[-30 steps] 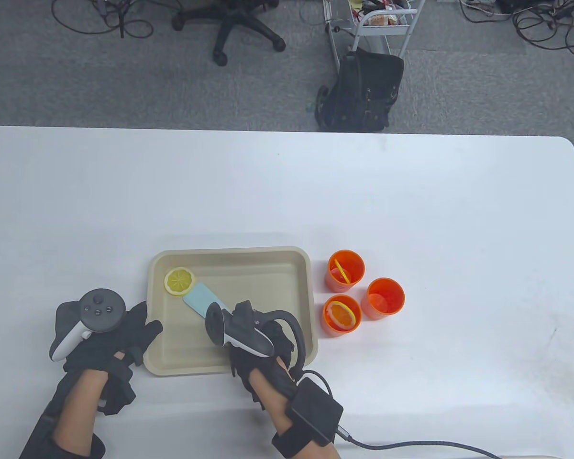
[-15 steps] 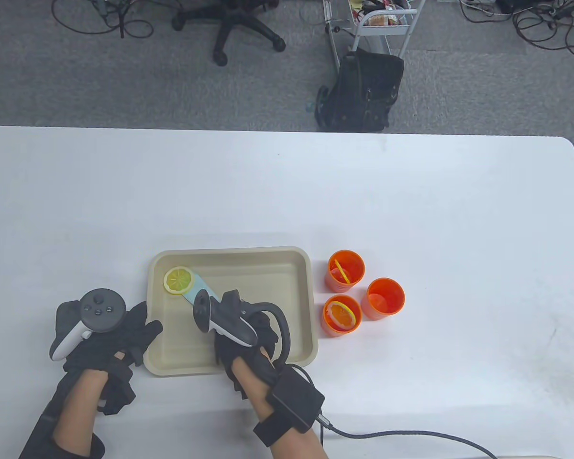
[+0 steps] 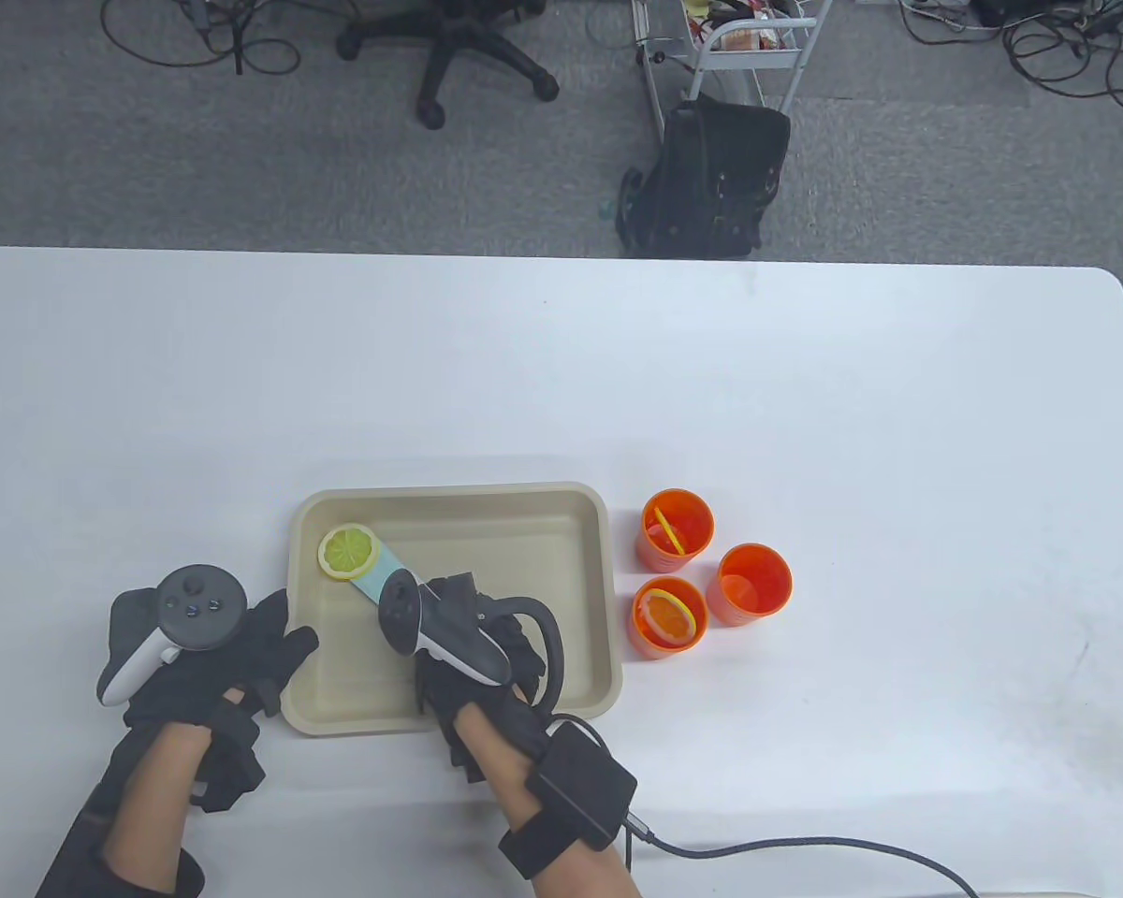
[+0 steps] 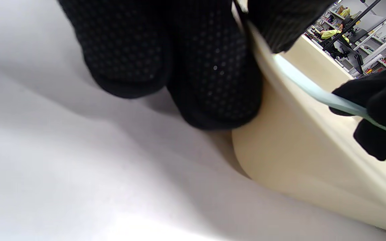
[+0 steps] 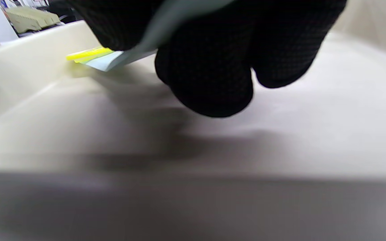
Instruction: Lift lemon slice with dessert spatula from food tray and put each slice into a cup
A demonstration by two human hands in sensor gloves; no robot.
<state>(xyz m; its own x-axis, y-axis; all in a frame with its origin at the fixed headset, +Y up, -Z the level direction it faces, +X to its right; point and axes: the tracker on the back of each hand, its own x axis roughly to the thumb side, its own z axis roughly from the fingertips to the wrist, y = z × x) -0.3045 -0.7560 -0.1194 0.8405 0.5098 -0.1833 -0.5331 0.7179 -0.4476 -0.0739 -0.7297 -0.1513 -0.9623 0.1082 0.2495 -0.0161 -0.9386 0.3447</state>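
While gripping the pale-blue dessert spatula [image 3: 381, 571] in clenched right hand [image 3: 473, 669] fingers, slid under the lemon slice [image 3: 348, 552] at the beige food tray's [image 3: 608, 599] ten o'clock corner. Left hand [image 3: 208, 669] flat, fingers straight, pressing the tray's nine o'clock rim. At three o'clock, three orange cups [image 3: 753, 585], two holding slices.

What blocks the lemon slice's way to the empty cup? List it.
The food tray right wall must be cleared, and two filled orange cups stand between the tray and the empty cup. The lemon slice must pass above them on the dessert spatula.
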